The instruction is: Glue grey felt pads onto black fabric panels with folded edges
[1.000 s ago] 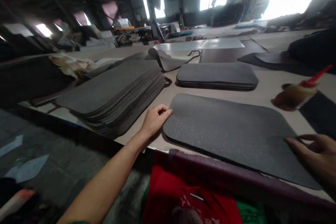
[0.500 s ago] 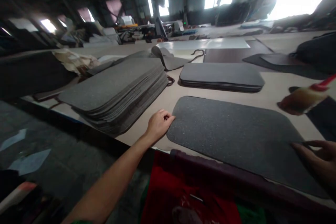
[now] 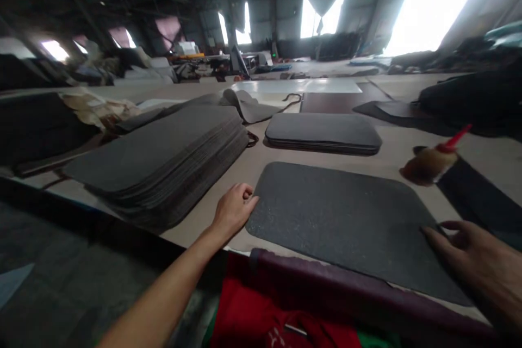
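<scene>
A dark grey sheet with rounded corners [image 3: 338, 223] lies flat on the table in front of me. My left hand [image 3: 234, 207] pinches its left edge between thumb and curled fingers. At the opposite edge, my right hand [image 3: 468, 244] holds the sheet the same way, thumb on top. Just beyond the right hand lies a squeeze bottle [image 3: 428, 166] with a red nozzle and brownish contents. Behind the sheet sits a low stack of similar grey pieces [image 3: 322, 129]. To the left of my left hand stands a taller stack of grey sheets [image 3: 163, 152].
A dark strip [image 3: 481, 201] lies right of the bottle. Crumpled beige material [image 3: 95, 109] is at the far left, and a dark heap [image 3: 468, 98] at the back right. A maroon roll [image 3: 326, 283] runs along the table's near edge.
My view has turned a little to the right and up, so everything appears shifted left and lower. Both hands keep the same hold on the sheet's edges.
</scene>
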`<state>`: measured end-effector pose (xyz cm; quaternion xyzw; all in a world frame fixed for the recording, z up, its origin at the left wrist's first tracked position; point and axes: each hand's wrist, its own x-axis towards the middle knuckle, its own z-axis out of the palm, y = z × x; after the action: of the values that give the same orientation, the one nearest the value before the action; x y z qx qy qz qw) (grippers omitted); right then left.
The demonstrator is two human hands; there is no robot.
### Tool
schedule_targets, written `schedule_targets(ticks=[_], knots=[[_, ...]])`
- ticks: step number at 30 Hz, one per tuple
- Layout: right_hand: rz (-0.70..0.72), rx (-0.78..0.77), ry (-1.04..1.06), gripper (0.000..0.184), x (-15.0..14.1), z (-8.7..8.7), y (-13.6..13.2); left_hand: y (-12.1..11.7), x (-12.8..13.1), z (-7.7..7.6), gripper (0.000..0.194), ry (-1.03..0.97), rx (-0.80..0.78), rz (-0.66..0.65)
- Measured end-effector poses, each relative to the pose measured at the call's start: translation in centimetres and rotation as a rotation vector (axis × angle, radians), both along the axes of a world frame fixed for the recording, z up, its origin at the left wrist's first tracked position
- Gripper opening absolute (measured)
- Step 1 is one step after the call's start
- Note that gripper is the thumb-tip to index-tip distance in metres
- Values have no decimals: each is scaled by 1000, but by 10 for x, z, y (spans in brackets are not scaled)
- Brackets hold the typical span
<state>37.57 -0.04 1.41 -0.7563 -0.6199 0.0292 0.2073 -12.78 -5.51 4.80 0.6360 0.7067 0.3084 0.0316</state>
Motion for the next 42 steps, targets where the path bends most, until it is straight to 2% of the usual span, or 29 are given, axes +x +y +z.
schedule_targets(ticks=[3,6,8,10,13,15,18,21,26,29,31,36,42], knots=[[-39,1,-8,47,-17,28,-17,-3,-3,8,29,20,45,13],[25,199,-68,47,-41,48,-27,0,4,24,23,63,97,-81],[229,289,-69,44,-67,60,-28,8,21,36,19,94,109,-214],[537,277,-97,42,-99,70,-26,18,44,41,16,126,86,-421],[902,157,-140,43,-140,71,-19,30,75,35,31,225,-13,-764],[994,61,-153,53,-153,63,-16,33,85,24,46,290,-74,-871],[945,-35,-162,65,-151,47,-12,33,84,10,52,326,-120,-850],[860,-67,-187,73,-132,37,-3,33,79,7,52,351,-154,-828],[676,-94,-251,83,-93,35,31,34,79,10,52,377,-170,-823],[588,-63,-276,82,-86,38,43,35,79,8,53,371,-167,-819],[598,-9,-266,76,-89,39,40,36,78,7,53,361,-165,-824],[803,-3,-214,73,-99,33,19,40,69,17,59,326,-167,-923],[815,19,-247,72,-93,21,22,51,54,22,76,364,-196,-989]])
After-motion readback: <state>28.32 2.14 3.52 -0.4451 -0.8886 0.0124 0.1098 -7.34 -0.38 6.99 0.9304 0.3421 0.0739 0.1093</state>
